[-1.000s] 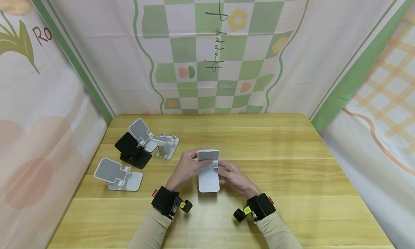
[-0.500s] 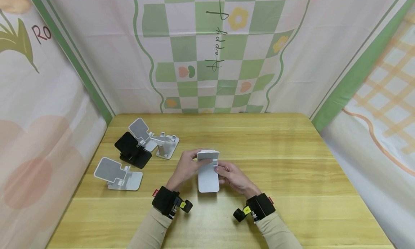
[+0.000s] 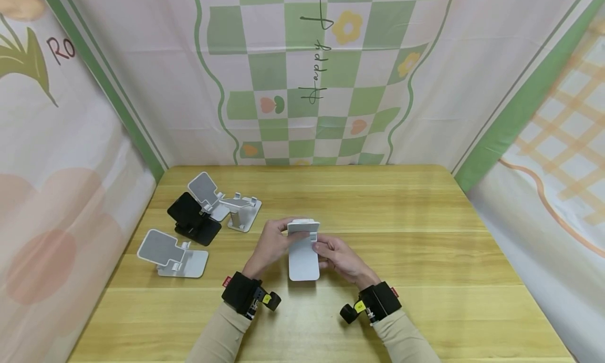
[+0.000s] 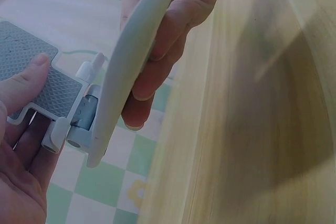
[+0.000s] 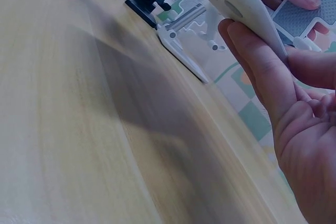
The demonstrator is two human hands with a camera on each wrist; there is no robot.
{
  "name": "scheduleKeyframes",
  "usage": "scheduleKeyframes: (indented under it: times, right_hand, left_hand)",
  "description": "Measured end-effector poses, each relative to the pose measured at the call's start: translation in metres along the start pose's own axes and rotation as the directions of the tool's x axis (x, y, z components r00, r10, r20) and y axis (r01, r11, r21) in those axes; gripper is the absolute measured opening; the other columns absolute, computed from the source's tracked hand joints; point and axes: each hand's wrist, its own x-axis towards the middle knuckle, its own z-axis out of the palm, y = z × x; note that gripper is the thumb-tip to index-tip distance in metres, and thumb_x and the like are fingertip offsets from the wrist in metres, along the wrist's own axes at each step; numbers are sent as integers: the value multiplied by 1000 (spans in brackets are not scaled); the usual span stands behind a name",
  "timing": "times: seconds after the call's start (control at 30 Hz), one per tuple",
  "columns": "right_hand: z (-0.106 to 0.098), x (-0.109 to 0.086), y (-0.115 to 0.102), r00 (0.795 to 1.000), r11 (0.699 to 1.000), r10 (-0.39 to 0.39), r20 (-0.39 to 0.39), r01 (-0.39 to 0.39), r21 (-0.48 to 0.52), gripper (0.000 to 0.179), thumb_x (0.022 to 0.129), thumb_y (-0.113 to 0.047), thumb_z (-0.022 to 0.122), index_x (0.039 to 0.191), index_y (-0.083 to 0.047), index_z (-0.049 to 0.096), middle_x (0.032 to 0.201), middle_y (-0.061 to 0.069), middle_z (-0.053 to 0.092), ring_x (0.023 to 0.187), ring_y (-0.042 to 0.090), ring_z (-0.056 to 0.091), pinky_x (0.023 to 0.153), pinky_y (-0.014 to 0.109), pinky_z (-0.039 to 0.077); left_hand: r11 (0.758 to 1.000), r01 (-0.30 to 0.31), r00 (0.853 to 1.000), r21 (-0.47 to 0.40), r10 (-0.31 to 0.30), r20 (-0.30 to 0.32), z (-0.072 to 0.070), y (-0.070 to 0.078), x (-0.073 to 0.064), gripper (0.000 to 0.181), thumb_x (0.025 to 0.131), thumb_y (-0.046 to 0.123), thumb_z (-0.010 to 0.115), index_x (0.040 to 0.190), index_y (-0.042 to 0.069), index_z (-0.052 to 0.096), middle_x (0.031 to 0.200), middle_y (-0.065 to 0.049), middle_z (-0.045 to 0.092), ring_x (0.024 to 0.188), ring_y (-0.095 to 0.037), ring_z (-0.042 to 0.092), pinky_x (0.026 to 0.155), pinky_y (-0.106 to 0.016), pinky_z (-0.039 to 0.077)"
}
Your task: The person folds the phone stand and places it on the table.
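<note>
- The white plastic folding stand point(image 3: 304, 263) is held in both my hands, off the pale wood-grain table point(image 3: 425, 247), to the right of the black folding stand point(image 3: 194, 221) and a little nearer me.
- My left hand point(image 3: 274, 242) grips its upper plate, thumb lying on the grey textured pad point(image 4: 58, 87), fingers behind.
- My right hand point(image 3: 344, 258) pinches the edge of the smooth, round-cornered white base plate point(image 4: 131, 51), thumb on one face and fingers on the other.
- Since a second ago, the padded plate has tipped: from my head view its grey face now shows as a narrower strip, with more white along the top. Against half a second ago I see hardly any change.
- My hands and the base plate have stayed in nearly the same place.
- Three other white stands with grey pads have not moved: one nearer me than the black stand and slightly left point(image 3: 167, 252), one just behind it point(image 3: 203, 188), one to its right point(image 3: 243, 213).
- Beyond the black stand, past the table's far edge, hangs pale fabric printed with green-and-white checks point(image 3: 307, 69).
</note>
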Motion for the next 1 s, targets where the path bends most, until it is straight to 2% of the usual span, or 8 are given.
scheduleKeyframes:
  times: [0.23, 0.4, 0.5, 0.63, 0.7, 0.83, 0.93, 1.0]
  right_hand:
    - [0, -1, 0, 1000, 1000, 6, -12, -6, 3, 54, 111, -13, 44, 151, 20, 26, 139, 31, 58, 111, 20, 72, 93, 39, 59]
    - [0, -1, -1, 999, 1000, 12, -39, -12, -1, 54, 111, -13, 46, 149, 20, 30, 136, 29, 61, 109, 19, 72, 92, 39, 60]
    - [0, -1, -1, 998, 1000, 20, -65, -20, -9, 53, 111, -14, 46, 149, 20, 31, 138, 32, 58, 109, 19, 72, 92, 39, 60]
    - [0, -2, -2, 994, 999, 33, -107, -36, -26, 53, 111, -14, 45, 150, 19, 30, 142, 36, 53, 109, 20, 71, 91, 39, 60]
    - [0, -2, -2, 991, 998, 39, -129, -44, -36, 53, 111, -14, 45, 150, 19, 30, 142, 36, 53, 110, 21, 70, 92, 39, 60]
    - [0, -1, -1, 985, 998, 41, -165, -49, -49, 52, 111, -14, 45, 150, 18, 32, 141, 36, 54, 112, 22, 69, 92, 38, 60]
    - [0, -1, 0, 984, 998, 37, -174, -47, -50, 51, 110, -13, 45, 149, 18, 33, 141, 35, 54, 113, 23, 69, 92, 39, 60]
    - [0, -1, 0, 984, 998, 35, -174, -44, -50, 51, 110, -13, 45, 149, 18, 33, 141, 36, 54, 113, 23, 69, 93, 39, 60]
  left_hand:
    - [1000, -14, 1000, 11, 14, 0, 1, -1, 0, 30, 89, 8, 80, 119, 4, 75, 115, -12, 77, 111, -30, 72, 99, -45, 57]
    - [1000, -23, 1000, 15, 23, -14, 3, 0, 1, 35, 88, 8, 81, 122, 5, 73, 118, -13, 76, 112, -31, 71, 98, -47, 57]
    - [998, -46, 998, 44, 48, -36, 2, 2, 2, 44, 88, 9, 81, 130, 6, 68, 128, -12, 71, 119, -30, 67, 101, -48, 55]
    - [989, -126, 989, 83, 132, -73, -3, 13, 3, 54, 88, 11, 83, 137, 8, 62, 139, -9, 64, 128, -29, 59, 109, -49, 49]
    - [975, -191, 976, 112, 200, -82, -6, 21, 4, 52, 87, 11, 83, 135, 8, 64, 139, -9, 63, 129, -28, 59, 111, -48, 47]
    - [922, -309, 940, 232, 333, -72, -11, 32, 7, 38, 87, 13, 83, 124, 8, 73, 128, -8, 67, 122, -25, 62, 106, -42, 50]
    - [872, -359, 916, 332, 397, -54, -12, 36, 7, 29, 87, 13, 84, 115, 9, 77, 117, -6, 70, 113, -23, 63, 97, -38, 54]
    - [844, -373, 906, 387, 421, -45, -11, 38, 6, 26, 87, 12, 84, 111, 9, 79, 111, -6, 71, 108, -23, 63, 91, -37, 55]
